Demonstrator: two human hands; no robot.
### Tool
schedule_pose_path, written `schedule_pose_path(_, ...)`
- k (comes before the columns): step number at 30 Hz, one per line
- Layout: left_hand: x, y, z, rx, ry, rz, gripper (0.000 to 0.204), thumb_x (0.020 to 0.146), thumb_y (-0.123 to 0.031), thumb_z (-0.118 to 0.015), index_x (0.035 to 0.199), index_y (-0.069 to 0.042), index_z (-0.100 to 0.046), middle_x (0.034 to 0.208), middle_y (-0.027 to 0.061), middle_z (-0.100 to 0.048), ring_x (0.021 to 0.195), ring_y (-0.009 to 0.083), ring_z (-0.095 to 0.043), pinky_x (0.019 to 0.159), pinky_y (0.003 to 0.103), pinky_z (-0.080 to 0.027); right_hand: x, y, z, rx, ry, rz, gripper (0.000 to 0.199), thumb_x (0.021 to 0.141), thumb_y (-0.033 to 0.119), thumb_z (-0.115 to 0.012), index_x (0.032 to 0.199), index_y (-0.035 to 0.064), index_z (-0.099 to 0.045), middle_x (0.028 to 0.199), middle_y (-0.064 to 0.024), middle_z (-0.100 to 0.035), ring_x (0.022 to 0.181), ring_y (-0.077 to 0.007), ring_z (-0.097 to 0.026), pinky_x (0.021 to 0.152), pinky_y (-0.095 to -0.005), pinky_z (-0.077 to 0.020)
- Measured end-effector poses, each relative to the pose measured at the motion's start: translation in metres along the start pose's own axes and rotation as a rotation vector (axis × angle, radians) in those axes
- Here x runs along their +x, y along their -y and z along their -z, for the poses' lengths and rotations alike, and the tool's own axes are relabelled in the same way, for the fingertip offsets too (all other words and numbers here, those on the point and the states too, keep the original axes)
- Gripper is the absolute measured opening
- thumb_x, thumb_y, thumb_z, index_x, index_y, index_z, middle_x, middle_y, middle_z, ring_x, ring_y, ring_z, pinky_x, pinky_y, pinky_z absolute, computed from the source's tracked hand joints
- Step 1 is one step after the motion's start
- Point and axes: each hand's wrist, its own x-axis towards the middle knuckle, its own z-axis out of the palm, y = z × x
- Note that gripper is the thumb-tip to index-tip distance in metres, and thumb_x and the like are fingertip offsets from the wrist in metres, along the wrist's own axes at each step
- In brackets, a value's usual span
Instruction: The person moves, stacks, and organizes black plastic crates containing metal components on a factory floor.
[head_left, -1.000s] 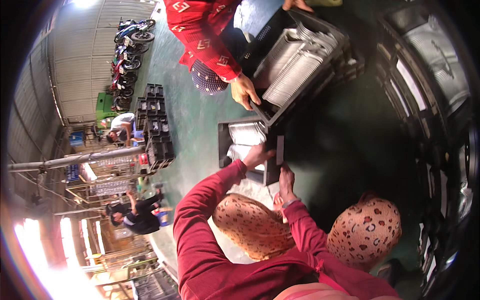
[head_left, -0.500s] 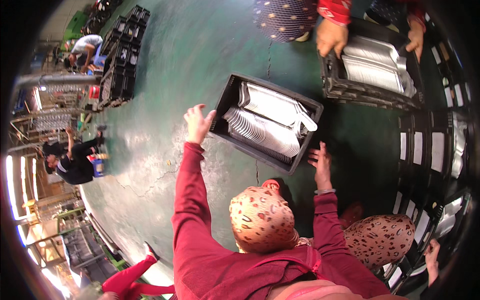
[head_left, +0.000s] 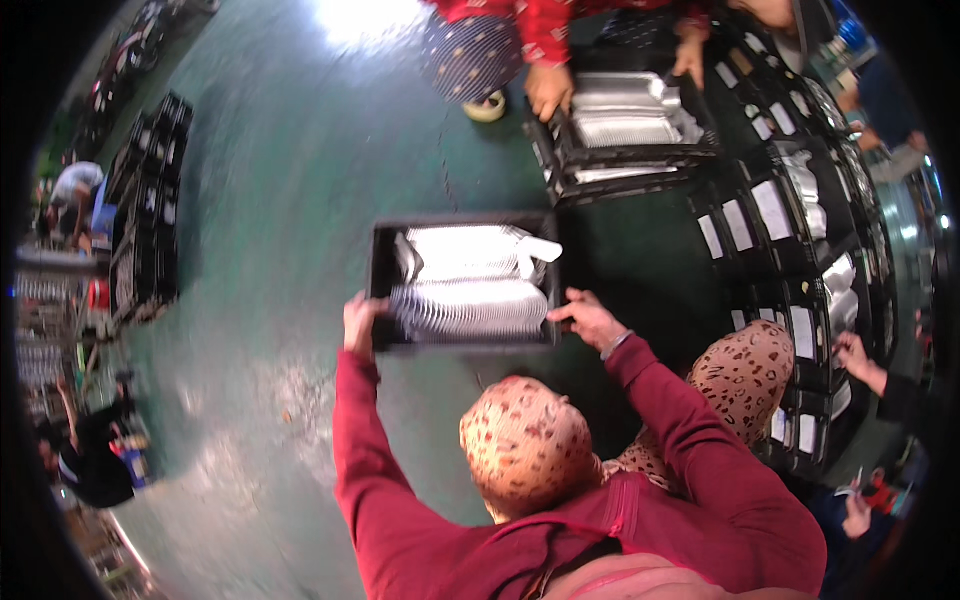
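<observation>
A black plastic crate [head_left: 381, 250] is in front of me, filled with two rows of shiny, curved metal parts [head_left: 470, 307] packed side by side. At its left wall, my left hand [head_left: 361, 322] is closed around the rim near the front corner. My right hand [head_left: 592, 321] grips the opposite wall, fingers at the rim, thumb side partly hidden. The crate is slightly smeared by motion, and I cannot tell whether its base touches the floor. One loose-looking part [head_left: 541, 249] leans over the right end of the far row.
Ahead to the right, a co-worker's hands [head_left: 550, 90] hold another black crate [head_left: 640, 154] of metal parts, stacked on a similar one. Labelled crate stacks [head_left: 803, 333] line my right, with another person's hand [head_left: 853, 354] beside them. More crates [head_left: 146, 220] stand far left on the green floor [head_left: 270, 250].
Both my hands have closed on the crate, from being apart from it. The crate has turned from slanted to nearly square with me. The co-worker's crate now sits on another crate.
</observation>
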Motion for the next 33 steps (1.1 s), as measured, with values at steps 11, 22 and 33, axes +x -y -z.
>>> schedule_pose_path(11, -0.229, 0.089, 0.225, -0.027, -0.380, 0.293, 0.027, 0.081, -0.015, -0.051, 0.100, 0.003, -0.060, 0.105, 0.0138, -0.058, 0.098, 0.0259, -0.054, 0.081, 0.038, -0.045, 0.007, -0.073, -0.176, -0.456, 0.515, 0.190, 0.047, 0.055, 0.017, -0.076, 0.095, -0.0019, -0.062, 0.086, -0.0142, -0.065, 0.076, -0.0221, -0.061, 0.068, -0.0339, -0.0481)
schedule_pose_path(22, -0.189, 0.070, 0.172, 0.821, -0.736, 0.403, 0.030, 0.084, -0.012, -0.046, 0.107, 0.003, -0.058, 0.110, 0.0158, -0.056, 0.103, 0.0272, -0.052, 0.084, 0.040, -0.044, 0.059, -0.012, -0.157, -1.503, 0.935, 0.576, 0.054, 0.080, 0.052, -0.049, 0.088, 0.0000, -0.062, 0.089, -0.0224, -0.060, 0.093, -0.0360, -0.055, 0.076, -0.0452, -0.0469)
schedule_pose_path(33, -0.063, -0.250, -0.086, 0.830, -0.270, -1.186, 0.038, 0.076, 0.005, -0.039, 0.105, 0.001, -0.063, 0.105, 0.0140, -0.059, 0.108, 0.0281, -0.050, 0.089, 0.037, -0.041, -0.262, 0.391, 0.241, -0.829, -0.738, 0.510, 0.039, 0.085, 0.013, -0.051, 0.122, 0.0009, -0.048, 0.104, -0.0176, -0.058, 0.093, -0.0222, -0.057, 0.078, -0.0318, -0.0475)
